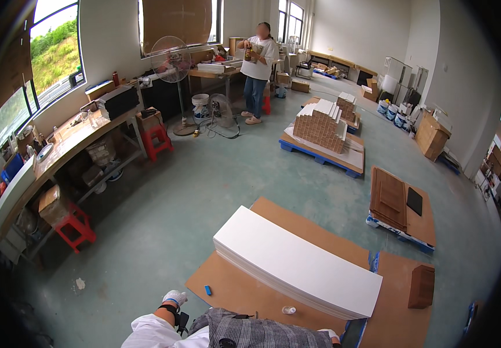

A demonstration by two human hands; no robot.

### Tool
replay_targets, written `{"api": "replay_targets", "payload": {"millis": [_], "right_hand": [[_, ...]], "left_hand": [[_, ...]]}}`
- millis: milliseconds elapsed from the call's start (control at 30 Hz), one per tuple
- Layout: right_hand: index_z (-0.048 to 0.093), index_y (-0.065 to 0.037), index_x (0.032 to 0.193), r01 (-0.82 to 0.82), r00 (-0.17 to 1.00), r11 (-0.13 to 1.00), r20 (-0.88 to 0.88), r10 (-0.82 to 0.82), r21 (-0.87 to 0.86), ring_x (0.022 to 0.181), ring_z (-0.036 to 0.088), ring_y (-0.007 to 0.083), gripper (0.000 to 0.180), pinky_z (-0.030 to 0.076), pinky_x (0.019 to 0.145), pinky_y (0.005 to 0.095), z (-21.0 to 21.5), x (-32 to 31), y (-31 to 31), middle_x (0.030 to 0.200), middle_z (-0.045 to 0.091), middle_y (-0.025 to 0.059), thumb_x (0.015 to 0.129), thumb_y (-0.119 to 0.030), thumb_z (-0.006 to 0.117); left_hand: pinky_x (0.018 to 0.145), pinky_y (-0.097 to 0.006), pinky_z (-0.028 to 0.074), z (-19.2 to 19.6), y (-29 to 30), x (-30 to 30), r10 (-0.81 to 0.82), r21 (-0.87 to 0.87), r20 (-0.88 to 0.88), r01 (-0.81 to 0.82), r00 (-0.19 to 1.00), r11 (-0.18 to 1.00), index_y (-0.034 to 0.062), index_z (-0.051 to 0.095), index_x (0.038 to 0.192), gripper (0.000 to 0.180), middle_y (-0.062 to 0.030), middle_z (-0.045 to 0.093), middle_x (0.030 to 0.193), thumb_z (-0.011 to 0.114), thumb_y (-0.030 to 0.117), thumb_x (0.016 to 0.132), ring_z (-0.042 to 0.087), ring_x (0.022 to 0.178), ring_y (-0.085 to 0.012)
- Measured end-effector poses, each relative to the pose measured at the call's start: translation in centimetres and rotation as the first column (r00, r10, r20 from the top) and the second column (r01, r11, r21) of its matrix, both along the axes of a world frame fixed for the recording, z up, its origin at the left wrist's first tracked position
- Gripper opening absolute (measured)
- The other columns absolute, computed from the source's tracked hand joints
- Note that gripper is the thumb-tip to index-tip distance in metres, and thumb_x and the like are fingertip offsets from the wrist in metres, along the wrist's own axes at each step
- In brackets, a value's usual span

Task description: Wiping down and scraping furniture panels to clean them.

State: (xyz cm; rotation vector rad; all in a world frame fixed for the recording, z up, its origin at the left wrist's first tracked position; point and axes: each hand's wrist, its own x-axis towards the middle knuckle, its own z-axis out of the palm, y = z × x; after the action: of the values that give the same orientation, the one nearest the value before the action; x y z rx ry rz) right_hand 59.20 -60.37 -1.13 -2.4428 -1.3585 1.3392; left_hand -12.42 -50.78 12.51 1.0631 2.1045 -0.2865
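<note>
My left hand (pixel 174 298) wears a white glove and a dark wrist strap; it hangs at the lower edge above the green floor, fingers curled, and I see nothing in it. Only a sliver of my right hand (pixel 330 333), also in a white glove, shows at the bottom edge, next to the brown cardboard sheet (pixel 244 290). A long stack of white boards (pixel 297 261) lies on that cardboard right in front of me. A small blue object (pixel 208 290) and a small clear item (pixel 288 310) rest on the cardboard near my hands.
Another person (pixel 257 69) stands at the far end by a standing fan (pixel 171 61). A long workbench (pixel 70 145) with red stools (pixel 75 229) runs along the left wall. Pallets with stacked boards (pixel 323 127) and brown sheets (pixel 389 200) sit to the right, beside a brown box (pixel 421 286).
</note>
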Motion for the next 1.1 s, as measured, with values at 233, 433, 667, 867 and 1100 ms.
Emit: {"api": "replay_targets", "payload": {"millis": [233, 433, 667, 867, 1100], "right_hand": [[0.066, -0.008, 0.109, 0.051, 0.999, 0.999, 0.003, -0.051, -0.019, 0.104, 0.056, 0.0288, 0.049, 0.043, 0.088, 0.0416, -0.1, 0.0, -0.4, 0.111, 0.065, 0.0139, 0.088, -0.049, 0.048], [0.066, -0.009, 0.111, 0.088, 0.996, 0.995, 0.018, -0.088, -0.047, 0.105, 0.055, 0.0278, 0.051, 0.043, 0.089, 0.0410, -0.6, -0.1, -0.4, 0.112, 0.065, 0.0128, 0.089, -0.051, 0.047], [0.065, -0.010, 0.113, 0.193, 0.981, 0.978, 0.035, -0.191, -0.072, 0.106, 0.054, 0.0266, 0.053, 0.043, 0.090, 0.0404, -3.1, 1.4, -1.1, 0.113, 0.064, 0.0115, 0.089, -0.053, 0.047], [0.066, -0.009, 0.111, 0.045, 0.999, 0.999, 0.005, -0.044, -0.026, 0.105, 0.055, 0.0265, 0.050, 0.043, 0.089, 0.0411, -1.9, 0.5, -0.6, 0.112, 0.064, 0.0115, 0.089, -0.050, 0.047], [0.066, -0.009, 0.109, -0.075, 0.997, 0.995, -0.003, 0.075, -0.059, 0.103, 0.057, 0.0273, 0.047, 0.044, 0.088, 0.0414, 5.6, -3.3, 1.7, 0.110, 0.065, 0.0125, 0.088, -0.048, 0.049]], "left_hand": [[0.074, -0.038, 0.050, 0.4, 0.4, 0.3, 0.006, 0.010, 0.029, -0.006, 1.000, 1.000, 0.0120, 0.074, 0.087, 0.041, -0.0107, 0.070, 0.083, 0.043, 0.039, 0.086, 0.067, 0.078, -0.0248], [0.074, -0.038, 0.050, 1.3, 0.2, 0.6, -0.007, 0.010, 0.033, 0.007, 0.999, 1.000, 0.0120, 0.073, 0.087, 0.041, -0.0109, 0.070, 0.084, 0.042, 0.039, 0.087, 0.066, 0.079, -0.0257], [0.081, -0.041, 0.049, 1.1, 0.2, 0.5, -0.090, -0.016, 0.001, 0.090, 0.996, 0.996, 0.0124, 0.072, 0.092, 0.039, -0.0125, 0.070, 0.091, 0.044, 0.039, 0.088, 0.065, 0.089, -0.0293], [0.078, -0.040, 0.049, 0.9, 0.6, 0.7, -0.064, -0.009, 0.011, 0.064, 0.998, 0.998, 0.0114, 0.072, 0.089, 0.040, -0.0122, 0.070, 0.087, 0.044, 0.039, 0.087, 0.066, 0.085, -0.0278], [0.072, -0.038, 0.050, 2.4, 0.3, 1.1, 0.007, 0.002, 0.021, -0.007, 1.000, 1.000, 0.0102, 0.073, 0.084, 0.041, -0.0109, 0.070, 0.079, 0.044, 0.040, 0.085, 0.066, 0.075, -0.0260]]}}
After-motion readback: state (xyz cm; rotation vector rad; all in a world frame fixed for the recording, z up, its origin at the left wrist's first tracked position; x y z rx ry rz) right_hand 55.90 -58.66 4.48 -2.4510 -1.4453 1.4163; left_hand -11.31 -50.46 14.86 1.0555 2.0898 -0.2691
